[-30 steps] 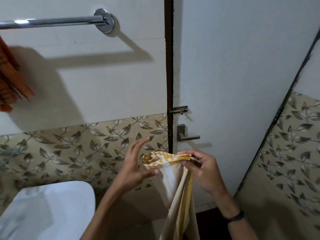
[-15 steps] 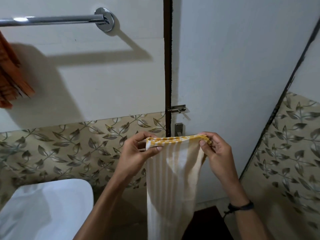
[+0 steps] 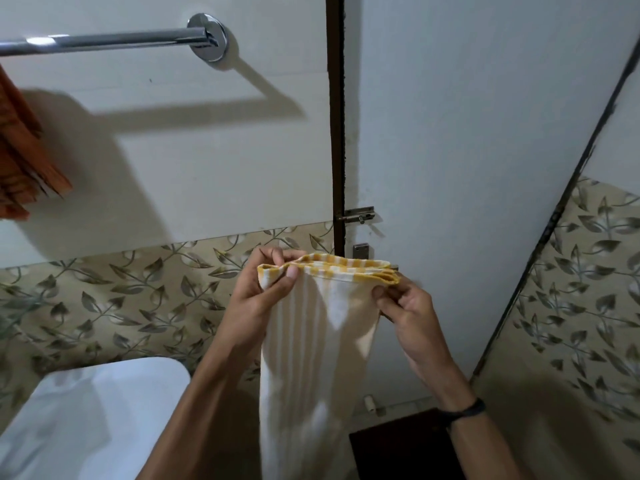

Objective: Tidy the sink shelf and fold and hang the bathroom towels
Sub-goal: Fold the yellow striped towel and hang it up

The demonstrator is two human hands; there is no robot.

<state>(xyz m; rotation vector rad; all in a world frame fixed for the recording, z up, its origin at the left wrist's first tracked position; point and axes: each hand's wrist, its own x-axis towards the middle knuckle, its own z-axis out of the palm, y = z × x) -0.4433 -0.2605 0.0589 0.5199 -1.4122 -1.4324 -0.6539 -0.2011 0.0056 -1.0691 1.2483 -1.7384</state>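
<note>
Towel (image 3: 311, 358) pinched by left hand (image 3: 254, 301), right hand (image 3: 414, 317); chrome rail (image 3: 104, 40) above leaf-patterned tiles (image 3: 121, 299).

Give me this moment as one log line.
stage: folding | left hand: pinches towel top-left corner | right hand: holds top-right corner | towel: hangs down | towel rail: up left

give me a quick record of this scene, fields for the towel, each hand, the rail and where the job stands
towel: white with a yellow checked top edge, layered at the top, hanging down
left hand: pinches the towel's top left corner
right hand: pinches the top right corner
towel rail: chrome, on the wall up left, right end bare
orange towel: hangs at the left edge below the rail
job: towel not yet on the rail
</note>
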